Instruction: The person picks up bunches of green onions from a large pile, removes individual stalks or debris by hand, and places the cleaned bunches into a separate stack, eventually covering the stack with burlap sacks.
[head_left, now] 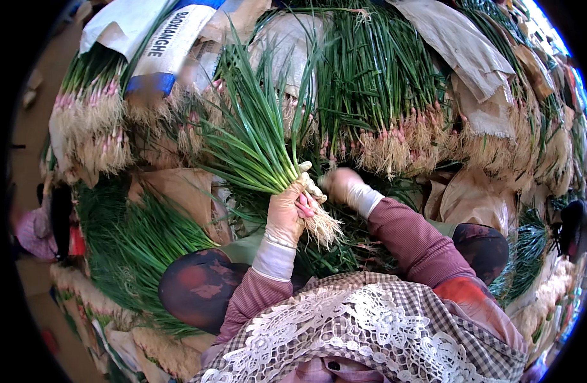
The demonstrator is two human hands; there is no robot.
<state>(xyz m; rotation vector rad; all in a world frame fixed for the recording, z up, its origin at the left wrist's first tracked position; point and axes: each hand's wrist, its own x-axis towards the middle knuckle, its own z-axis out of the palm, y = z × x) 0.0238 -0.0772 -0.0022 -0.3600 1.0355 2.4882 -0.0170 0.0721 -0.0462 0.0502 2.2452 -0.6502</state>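
My left hand (287,210), in a worn light glove, grips a bunch of green onions (252,137) near the bulbs. The green leaves fan up and to the left, and the pale roots (322,226) hang below my fist. My right hand (343,185), also gloved, sits just right of the bunch at the bulbs, fingers curled and blurred. Whether it holds anything there I cannot make out.
Piles of bundled green onions (383,96) with pink bulbs and pale roots lie all around, under woven sacks (162,45) and brown paper (463,45). Loose green leaves (137,242) lie at my left knee. My knees (198,287) and a checked apron with lace (370,332) fill the lower frame.
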